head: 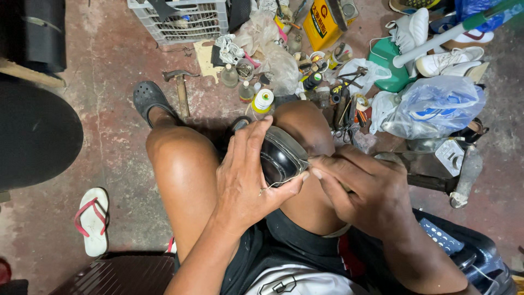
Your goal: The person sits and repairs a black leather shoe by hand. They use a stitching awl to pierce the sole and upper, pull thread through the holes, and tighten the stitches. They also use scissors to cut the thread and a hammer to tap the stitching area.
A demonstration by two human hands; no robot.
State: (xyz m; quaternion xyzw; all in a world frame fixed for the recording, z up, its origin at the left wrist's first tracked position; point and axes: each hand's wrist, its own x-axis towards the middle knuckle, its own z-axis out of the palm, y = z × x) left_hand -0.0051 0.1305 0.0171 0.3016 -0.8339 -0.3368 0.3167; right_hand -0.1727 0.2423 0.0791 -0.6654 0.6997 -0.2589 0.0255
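Presently my left hand [245, 180] is clamped around a black shoe [281, 155] braced on my knee, while my right hand [360, 188] pinches at its rim, seemingly on a thread or needle too fine to identify. Judged light, stiff at the sole, glossy and possibly slippery; best held across the body. Hammer [181, 87], bottles [263, 100] and bags [436, 104] crowd the floor ahead.

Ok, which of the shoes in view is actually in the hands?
The shiny black leather shoe on the knee, clasped by the left hand and touched by the right hand; the white sneakers and flip-flop lie on the floor.
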